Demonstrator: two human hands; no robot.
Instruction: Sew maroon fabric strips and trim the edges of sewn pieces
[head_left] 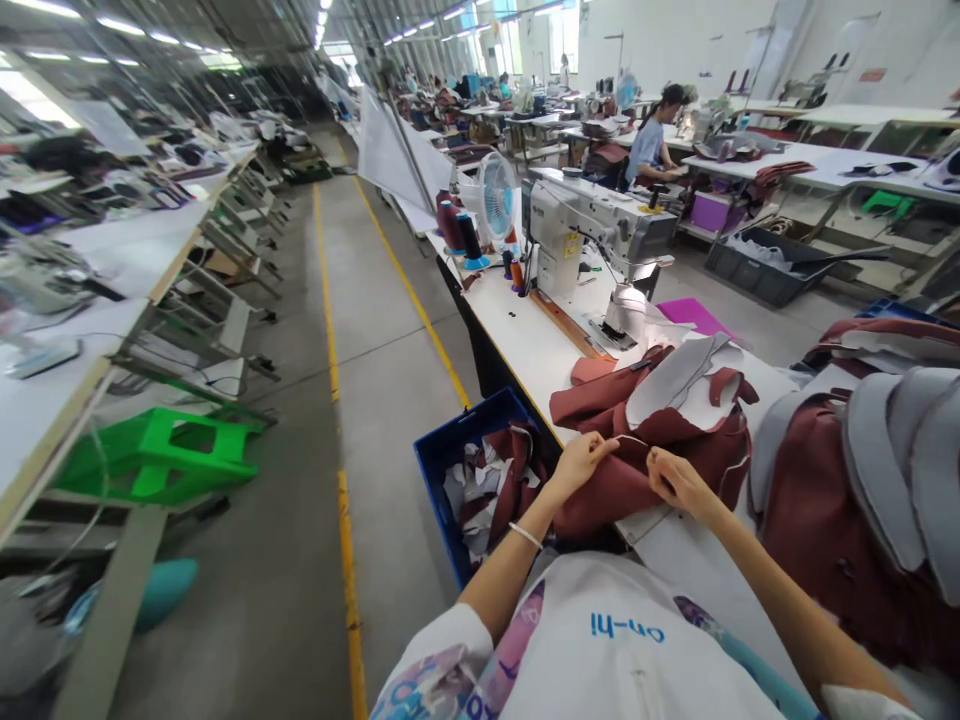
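Taking twelve o'clock as straight up the view from each hand, the red piece (pixel 607 495) lies on the near end of the table (pixel 502 315) and spreads from about one o'clock round to six o'clock of the left hand (pixel 586 464). The left thumb and forefinger are pinched together on its upper edge. The right hand (pixel 677 482), at the left hand's three o'clock, has thumb and forefinger closed on the same piece, the other fingers curled in. Between the two pinches a thin pale line shows; whether it is thread or edge, I cannot tell. From the right hand, the red piece runs from nine o'clock, under the fingertips, round to two o'clock. A grey flap (pixel 675 385) rests on its folds at the right hand's twelve o'clock; whether the two are joined is unclear.

A white band (pixel 525 535) circles the left wrist. The blue crate (pixel 474 420), with red and pale scraps (pixel 480 490) inside, stands at the left hand's nine o'clock. The sewing machine (pixel 559 235) is at its twelve, the spools (pixel 471 242) and fan (pixel 497 195) at eleven. A pile (pixel 806 470) of red and grey pieces sits at the right hand's three o'clock, near the forearm.
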